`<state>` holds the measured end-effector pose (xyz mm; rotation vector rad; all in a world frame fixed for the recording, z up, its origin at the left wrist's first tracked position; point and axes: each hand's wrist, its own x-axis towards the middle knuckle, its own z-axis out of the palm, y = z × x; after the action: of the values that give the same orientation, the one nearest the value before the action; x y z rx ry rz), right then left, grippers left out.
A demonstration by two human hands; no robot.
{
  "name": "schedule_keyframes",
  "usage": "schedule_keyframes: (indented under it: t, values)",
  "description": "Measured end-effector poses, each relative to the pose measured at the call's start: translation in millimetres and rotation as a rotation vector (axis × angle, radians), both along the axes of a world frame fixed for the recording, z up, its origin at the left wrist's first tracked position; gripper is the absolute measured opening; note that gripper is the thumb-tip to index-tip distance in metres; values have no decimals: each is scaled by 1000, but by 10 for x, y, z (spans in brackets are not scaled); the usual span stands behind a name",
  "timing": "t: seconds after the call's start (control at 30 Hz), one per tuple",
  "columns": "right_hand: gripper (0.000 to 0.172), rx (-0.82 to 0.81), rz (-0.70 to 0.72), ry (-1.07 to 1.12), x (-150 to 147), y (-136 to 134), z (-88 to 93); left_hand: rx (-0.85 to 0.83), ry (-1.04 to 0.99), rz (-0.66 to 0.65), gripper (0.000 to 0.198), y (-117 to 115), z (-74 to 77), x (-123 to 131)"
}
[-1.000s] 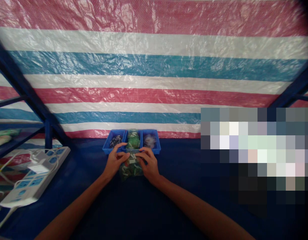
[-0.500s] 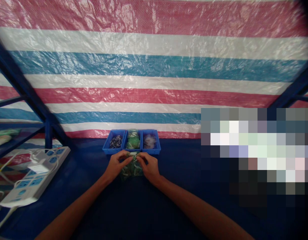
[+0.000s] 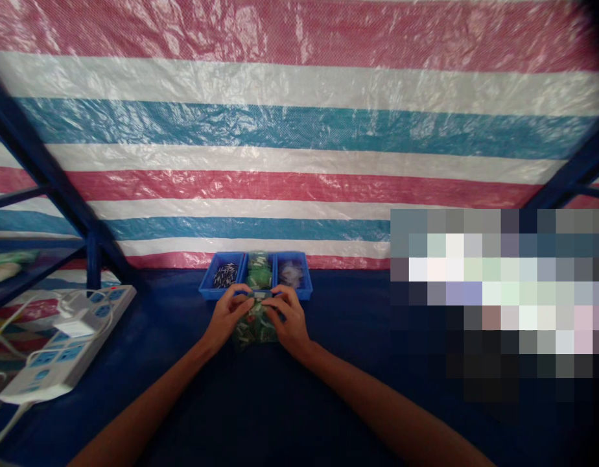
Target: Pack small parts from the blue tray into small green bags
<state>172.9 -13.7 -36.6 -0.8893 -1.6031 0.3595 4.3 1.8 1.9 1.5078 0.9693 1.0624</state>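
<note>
Since the earlier frame, the hands have drawn slightly apart at the fingertips and the bag's top edge sits a little higher and flatter, with the fingers now spread along it instead of bunched at its centre. The left hand (image 3: 226, 318) and right hand (image 3: 290, 321) both curl forward, their fingers closed on the upper edge of the clear plastic bag (image 3: 255, 329). Neither hand is wide open, and the grip looks like a light pinch on the plastic alone. How firmly they hold it is too small to tell. The bag lies on the dark blue table (image 3: 377, 415), between the hands and just in front of the middle bin. Green packets show through it, but their number cannot be told.

Behind it stand three blue bins in a row. The left bin (image 3: 209, 292) holds many small dark pins, too many to count. The middle bin (image 3: 248, 254) holds at least two green packets, and the right bin (image 3: 306, 288) holds clear packets, their number unclear.

There are two hands and one bag at work here. To the left lies one white power strip (image 3: 66, 344) with one white adapter (image 3: 76, 326) plugged into it. Behind all this hangs a striped tarp (image 3: 299, 149), and a pixelated patch (image 3: 498, 298) hides part of the right side.
</note>
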Motion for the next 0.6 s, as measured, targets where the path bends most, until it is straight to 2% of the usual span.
schedule_keyframes:
  t: [0.1,0.2,0.4,0.6]
  values:
    - [12,-56,-7,20,0,-6,34,182,120,59,30,4,18,-33]
    - [15,-132,15,12,0,-7,48,320,203,33,31,18,8,-66]
    - [20,-215,52,37,0,-17,29,219,257,29,24,46,-79,-63]
    - [22,-261,98,55,10,-12,53,269,314,96,19,28,-51,-62]
